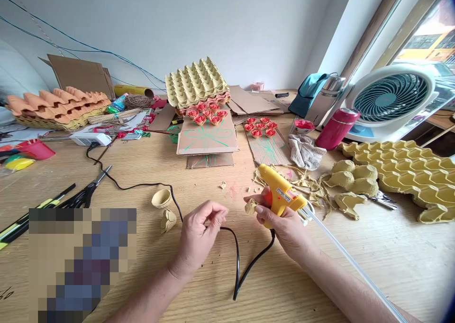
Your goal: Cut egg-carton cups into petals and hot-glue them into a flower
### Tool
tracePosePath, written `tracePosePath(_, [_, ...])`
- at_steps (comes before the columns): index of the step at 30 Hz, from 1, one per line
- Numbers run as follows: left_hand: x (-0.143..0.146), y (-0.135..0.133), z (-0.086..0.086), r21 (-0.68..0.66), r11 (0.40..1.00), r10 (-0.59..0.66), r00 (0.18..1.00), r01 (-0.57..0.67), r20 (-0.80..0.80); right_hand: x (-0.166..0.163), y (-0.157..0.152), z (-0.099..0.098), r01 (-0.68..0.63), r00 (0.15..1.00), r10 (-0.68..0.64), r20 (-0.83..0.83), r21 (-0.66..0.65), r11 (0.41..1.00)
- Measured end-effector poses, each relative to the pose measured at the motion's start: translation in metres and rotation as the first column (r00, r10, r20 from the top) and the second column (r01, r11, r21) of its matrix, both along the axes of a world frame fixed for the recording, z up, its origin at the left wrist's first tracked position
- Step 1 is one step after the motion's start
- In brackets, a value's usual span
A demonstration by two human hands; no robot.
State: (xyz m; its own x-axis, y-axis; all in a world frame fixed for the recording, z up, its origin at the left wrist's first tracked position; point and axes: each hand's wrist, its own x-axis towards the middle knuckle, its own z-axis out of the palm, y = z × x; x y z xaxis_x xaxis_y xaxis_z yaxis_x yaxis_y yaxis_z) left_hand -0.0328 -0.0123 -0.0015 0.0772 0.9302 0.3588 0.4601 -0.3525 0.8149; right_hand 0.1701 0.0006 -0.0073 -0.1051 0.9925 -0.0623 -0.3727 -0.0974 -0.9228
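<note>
My right hand (284, 223) grips a yellow hot glue gun (280, 188) with a long clear glue stick (351, 261) trailing from its back. Between that hand's thumb and finger sits a small crumpled piece of egg-carton pulp (250, 206). A short gap away, my left hand (202, 223) is closed in a pinch; whatever its fingertips hold, if anything, is too small to make out. Left of it, an egg-carton cup (161, 198) and a petal-shaped carton piece (168, 220) rest on the wooden table (199, 290). The gun's black cord (236, 266) loops between my hands.
Red carton flowers (208, 114) top a cardboard panel with green drawn leaves (208, 138); a second such panel (266, 147) lies beside it. Scissors (87, 190) lie left. Carton scraps (309, 185), egg trays (408, 171), a red flask (337, 128) and a fan (387, 100) are right.
</note>
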Motion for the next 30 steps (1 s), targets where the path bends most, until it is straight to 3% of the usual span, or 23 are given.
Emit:
tracePosePath(6, [-0.009,0.009,-0.004,-0.001,0.995,0.1,0.995,-0.1,0.013,0.003,0.006,-0.003,0.149,0.988,-0.151,-0.03,-0.062,0.987])
tracePosePath(10, [-0.008,0.012,-0.002,-0.001,0.995,0.101,0.992,-0.101,0.081,0.002,0.004,-0.001,0.077,0.997,-0.078,-0.02,-0.041,0.996])
tracePosePath(13, [-0.007,0.019,0.006,0.018,1.0,0.0,0.991,-0.003,0.135,0.0,0.0,0.0,-0.025,1.0,0.025,-0.009,-0.004,1.0])
tracePosePath(16, [-0.008,0.028,0.013,0.038,0.987,-0.157,0.988,0.157,0.001,0.0,-0.003,0.002,-0.094,0.996,0.094,0.003,0.046,0.994])
tracePosePath(20, [-0.008,0.033,0.012,0.128,0.983,-0.105,0.975,0.132,-0.195,0.003,-0.006,0.007,-0.119,0.992,0.113,0.063,0.095,0.988])
tracePosePath(23, [-0.004,0.028,0.01,0.089,0.983,-0.15,0.984,0.158,-0.093,0.004,-0.006,0.009,-0.131,0.981,0.112,0.158,0.115,0.985])
tracePosePath(27, [0.005,0.016,0.007,-0.1,0.936,-0.319,0.935,0.336,0.155,0.002,-0.006,0.005,-0.134,0.958,0.102,0.27,0.1,0.986])
tracePosePath(30, [0.011,0.01,0.0,-0.142,0.918,-0.332,0.913,0.371,0.236,-0.002,-0.006,0.004,-0.159,0.937,0.115,0.329,0.111,0.981])
